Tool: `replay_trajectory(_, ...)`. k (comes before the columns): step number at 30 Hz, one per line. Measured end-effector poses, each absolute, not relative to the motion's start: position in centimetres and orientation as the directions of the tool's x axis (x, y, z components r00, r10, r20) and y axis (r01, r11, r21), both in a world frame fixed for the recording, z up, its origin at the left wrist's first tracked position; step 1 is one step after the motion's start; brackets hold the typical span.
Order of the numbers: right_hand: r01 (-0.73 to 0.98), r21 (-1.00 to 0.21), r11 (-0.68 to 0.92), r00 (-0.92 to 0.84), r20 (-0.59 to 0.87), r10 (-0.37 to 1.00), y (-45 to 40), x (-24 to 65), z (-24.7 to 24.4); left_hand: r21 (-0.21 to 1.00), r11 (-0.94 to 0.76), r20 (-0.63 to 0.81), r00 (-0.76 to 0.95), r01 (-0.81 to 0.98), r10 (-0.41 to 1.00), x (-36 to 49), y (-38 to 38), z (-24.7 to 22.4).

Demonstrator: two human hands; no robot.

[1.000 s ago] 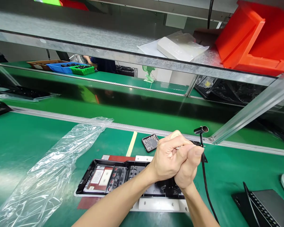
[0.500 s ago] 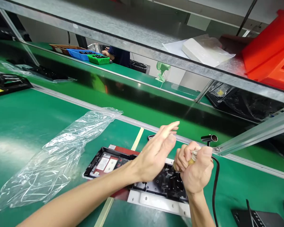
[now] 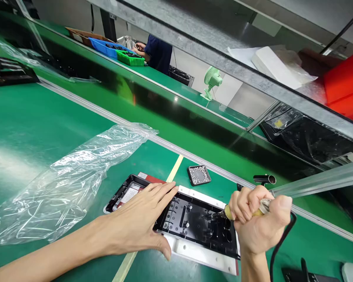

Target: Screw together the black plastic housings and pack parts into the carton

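My left hand [image 3: 144,223] lies across a black plastic housing [image 3: 194,221], thumb at the near edge and outstretched fingers reaching the far edge. The housing sits open side up in a white fixture [image 3: 200,256] on a reddish-brown base. In my right hand [image 3: 257,219] is a soldering iron [image 3: 228,213] with a yellowish handle and a dark cord. Its metal tip points left, down into the right part of the housing; whether it touches the plastic I cannot tell. Beyond the fixture, a small black tray [image 3: 199,175] holds several tiny metal pieces.
A clear plastic bag [image 3: 85,176] lies to the left. Behind the right hand stand a metal tube holder [image 3: 264,179] and a slanting metal post [image 3: 326,180]. A metal shelf [image 3: 194,58] hangs overhead. Across the bench, a person [image 3: 159,53] works near coloured bins [image 3: 131,58].
My left hand has come down and left onto the housing. My right hand has shifted right and lower, bringing the iron's tip into view over the housing. The small tray is now uncovered.
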State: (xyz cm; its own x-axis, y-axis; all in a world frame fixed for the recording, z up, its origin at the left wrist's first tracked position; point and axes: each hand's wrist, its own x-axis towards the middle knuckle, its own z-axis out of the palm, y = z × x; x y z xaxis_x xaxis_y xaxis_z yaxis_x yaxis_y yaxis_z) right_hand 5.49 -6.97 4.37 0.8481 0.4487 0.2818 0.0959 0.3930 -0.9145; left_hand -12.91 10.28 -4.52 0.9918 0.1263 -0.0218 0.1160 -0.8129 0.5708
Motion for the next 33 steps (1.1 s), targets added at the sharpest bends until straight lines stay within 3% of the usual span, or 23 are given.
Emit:
replay_trajectory(14, 0.098, -0.918, 0.383, 0.846, 0.279, 0.454, -7.3, 5.6, 4.5, 0.394, -0.918, 0.163, 0.979, 0.046, 0.119, -12.7, 9.7, -6.4)
replay_trajectory(33, 0.124, -0.915, 0.385, 0.825, 0.311, 0.473, -7.3, 5.5, 4.4, 0.342, -0.938, 0.138, 0.985, 0.054, 0.107, -12.6, 9.7, -6.4)
